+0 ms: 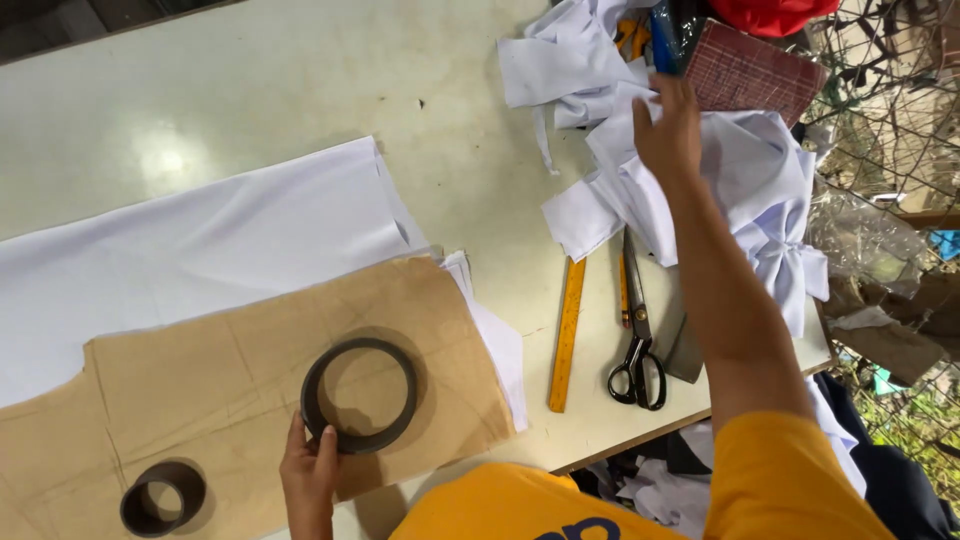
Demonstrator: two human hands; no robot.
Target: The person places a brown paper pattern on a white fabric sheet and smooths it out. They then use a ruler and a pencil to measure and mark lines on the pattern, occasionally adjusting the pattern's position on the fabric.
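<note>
Looking down from my head camera, my left hand (308,470) rests on the near edge of the large dark ring (359,395), fingers curled against its outer wall and thumb beside it, pressing it flat rather than lifting it. The ring sits on the brown paper pattern (220,390), which lies over the white fabric (200,240) spread across the tabletop (300,90). A smaller dark ring (163,497) stands on the same pattern, toward its left corner, well apart from my hand.

My right hand (668,125) is stretched far out over the heap of white cloth pieces (740,190) at the far right of the tabletop. The fingers are spread and lie on the cloth; whether they grip any of it I cannot tell. Between my arms lie a yellow ruler (567,335) and black-handled scissors (637,345), both untouched, with a dark flat piece (685,350) just beside the scissors. A dark red chequered cloth (755,75) sits just beyond the heap.

As I judge it, the pattern is laid and weighted on the fabric, but I see no cut along its outline, so the cutting is yet to be done.
</note>
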